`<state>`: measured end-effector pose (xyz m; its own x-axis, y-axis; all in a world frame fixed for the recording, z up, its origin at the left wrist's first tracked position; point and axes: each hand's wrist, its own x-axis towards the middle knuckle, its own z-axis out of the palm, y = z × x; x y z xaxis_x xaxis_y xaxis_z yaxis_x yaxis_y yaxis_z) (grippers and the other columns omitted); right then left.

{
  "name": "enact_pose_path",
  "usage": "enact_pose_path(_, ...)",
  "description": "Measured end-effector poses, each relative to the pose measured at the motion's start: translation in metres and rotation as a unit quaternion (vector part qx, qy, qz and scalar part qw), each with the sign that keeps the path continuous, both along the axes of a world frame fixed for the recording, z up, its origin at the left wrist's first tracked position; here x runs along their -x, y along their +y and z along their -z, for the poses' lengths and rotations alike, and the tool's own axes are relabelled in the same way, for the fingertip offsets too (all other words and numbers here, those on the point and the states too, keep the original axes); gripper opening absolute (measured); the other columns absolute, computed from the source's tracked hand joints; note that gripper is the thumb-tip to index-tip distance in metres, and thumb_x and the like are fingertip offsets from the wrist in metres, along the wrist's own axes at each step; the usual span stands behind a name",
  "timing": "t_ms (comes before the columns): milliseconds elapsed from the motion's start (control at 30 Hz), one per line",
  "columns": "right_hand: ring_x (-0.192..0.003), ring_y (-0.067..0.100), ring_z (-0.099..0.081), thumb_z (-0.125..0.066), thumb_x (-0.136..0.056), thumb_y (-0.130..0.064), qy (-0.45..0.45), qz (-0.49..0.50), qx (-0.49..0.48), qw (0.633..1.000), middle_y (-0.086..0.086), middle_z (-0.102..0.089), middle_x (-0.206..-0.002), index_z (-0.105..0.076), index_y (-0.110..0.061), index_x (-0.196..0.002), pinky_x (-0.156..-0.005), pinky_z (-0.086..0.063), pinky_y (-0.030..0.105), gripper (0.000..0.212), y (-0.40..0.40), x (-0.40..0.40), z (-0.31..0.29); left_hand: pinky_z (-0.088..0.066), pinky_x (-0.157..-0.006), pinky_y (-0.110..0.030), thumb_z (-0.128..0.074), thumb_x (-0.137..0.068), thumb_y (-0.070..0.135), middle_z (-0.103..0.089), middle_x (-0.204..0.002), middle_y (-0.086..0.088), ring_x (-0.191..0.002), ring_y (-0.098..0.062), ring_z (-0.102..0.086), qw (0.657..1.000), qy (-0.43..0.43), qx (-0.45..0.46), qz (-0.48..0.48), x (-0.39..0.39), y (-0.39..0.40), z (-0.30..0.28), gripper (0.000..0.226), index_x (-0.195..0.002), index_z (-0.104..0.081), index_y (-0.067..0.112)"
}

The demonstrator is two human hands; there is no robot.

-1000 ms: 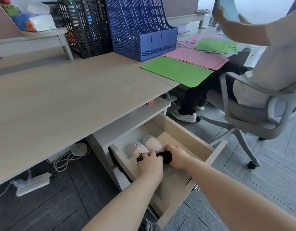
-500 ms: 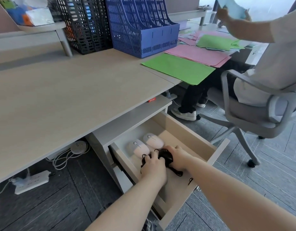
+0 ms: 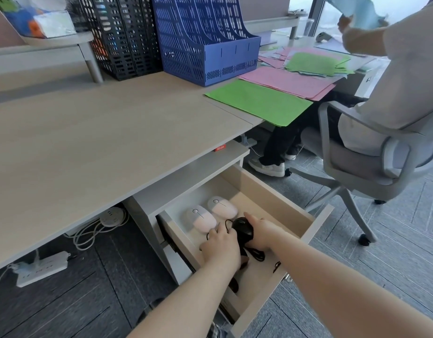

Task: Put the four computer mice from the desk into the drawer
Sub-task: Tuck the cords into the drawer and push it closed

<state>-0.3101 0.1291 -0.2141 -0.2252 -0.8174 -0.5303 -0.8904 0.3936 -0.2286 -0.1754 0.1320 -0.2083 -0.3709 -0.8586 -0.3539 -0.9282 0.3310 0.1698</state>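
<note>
Placing the black mouse in the drawer
Right hand clasps it; left hand curls by the cable, grip unclear. Set it down just short of the white mice beyond the fingertips.

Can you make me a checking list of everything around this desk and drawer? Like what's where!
Surface: pale wood desk; the drawer under it is pulled open.
Job's things: near white mouse and far white mouse lie side by side in the drawer, with the black mouse just in front. A fourth mouse is not plainly visible.
Clutter: black file rack, blue file rack, green sheet, pink sheets.
Grips: right hand holds the black mouse; left hand is beside it, its hold unclear.
Cables: black mouse cable in the drawer; white cords and power strip on the floor.
Surroundings: another person in a grey chair.
</note>
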Motion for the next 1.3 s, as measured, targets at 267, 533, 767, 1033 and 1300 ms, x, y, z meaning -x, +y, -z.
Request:
enact_pose_path(267, -0.113, 0.028, -0.057, -0.048, -0.093, -0.033, 0.019, 0.046, 0.086, 0.995, 0.007, -0.059, -0.124, -0.049, -0.015, -0.126, -0.087, -0.052, 0.037, 0.038, 0.017, -0.006, -0.044, -0.036, -0.099, -0.039, -0.055, -0.089, 0.045, -0.047, -0.135, -0.006, -0.126, -0.027, -0.042, 0.995, -0.001, 0.085, 0.049, -0.006, -0.011, -0.048, 0.046, -0.126, -0.05, 0.019)
enact_pose_path(533, -0.148, 0.039, 0.002, -0.04, -0.086, -0.005, 0.108, 0.295, 0.154, 0.937, 0.013, 0.003, -0.162, -0.01, -0.024, -0.151, -0.118, -0.012, 0.057, 0.074, 0.05, 0.001, -0.075, -0.04, -0.093, -0.041, -0.047, -0.093, 0.034, -0.049, -0.129, -0.01, -0.122, -0.028, -0.045, 0.977, 0.029, 0.192, 0.087, -0.02, -0.01, -0.116, 0.034, -0.121, -0.051, 0.015)
enact_pose_path(767, -0.146, 0.033, -0.015, -0.038, -0.093, -0.006, 0.009, 0.384, 0.151, 0.911, 0.014, 0.016, -0.16, 0.009, 0.002, -0.149, -0.119, -0.024, 0.045, 0.074, 0.051, 0.001, -0.071, -0.024, -0.115, -0.043, -0.042, -0.096, 0.035, -0.024, -0.157, -0.011, -0.145, -0.026, -0.021, 0.944, 0.083, 0.309, 0.073, -0.061, -0.059, -0.162, 0.052, -0.144, -0.032, 0.018)
enact_pose_path(1033, -0.147, 0.036, -0.01, -0.041, -0.093, -0.01, -0.026, 0.358, 0.137, 0.923, 0.024, 0.008, -0.158, 0.0, 0.003, -0.149, -0.117, -0.026, 0.043, 0.071, 0.009, -0.018, -0.08, -0.014, -0.121, -0.041, -0.026, -0.099, 0.045, -0.019, -0.16, -0.01, -0.148, -0.022, -0.013, 0.971, 0.075, 0.228, -0.008, -0.098, -0.116, -0.167, 0.058, -0.149, -0.025, 0.016)
enact_pose_path(1300, -0.133, 0.035, -0.041, -0.037, -0.092, -0.006, -0.128, 0.381, 0.18, 0.898, 0.011, 0.01, -0.161, 0.011, -0.011, -0.151, -0.107, -0.041, 0.042, 0.076, -0.059, -0.034, -0.083, -0.011, -0.121, -0.043, -0.019, -0.097, 0.055, -0.008, -0.163, -0.004, -0.15, -0.018, -0.004, 0.986, 0.063, 0.145, -0.045, -0.115, -0.157, -0.154, 0.066, -0.151, -0.016, 0.017)
